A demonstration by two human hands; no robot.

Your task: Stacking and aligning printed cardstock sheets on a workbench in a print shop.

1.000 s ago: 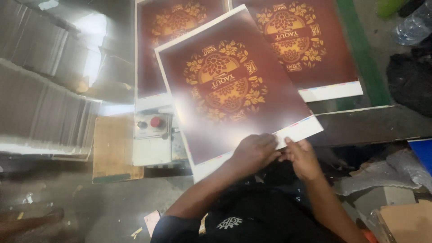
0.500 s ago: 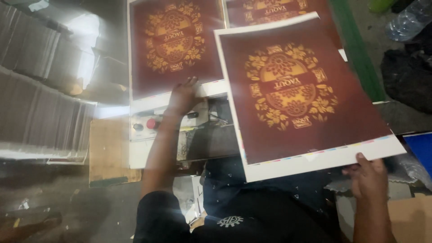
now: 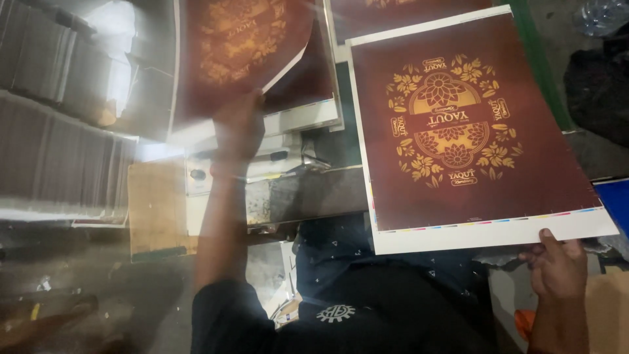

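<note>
Printed sheet (image 3: pixel 472 131): glossy maroon rectangle, gold ornament, white margin; held flat at right, near corner pinched by right hand (image 3: pixel 557 265). Curling sheet (image 3: pixel 242 52): same print, far left, lower edge lifted, gripped by left hand (image 3: pixel 239 128) above the stack (image 3: pixel 308 98). Grey ribbed stacks (image 3: pixel 59 157) far left; control box (image 3: pixel 209 172) beneath the forearm.

Off to the left there are big stacks of paper sheets (image 3: pixel 59 157), edges catching the light. A brown cardboard piece (image 3: pixel 154 210) sits by the machine's small control box (image 3: pixel 200 174). Plastic bottle (image 3: pixel 599 14) top right, green rail (image 3: pixel 537 65) alongside.
</note>
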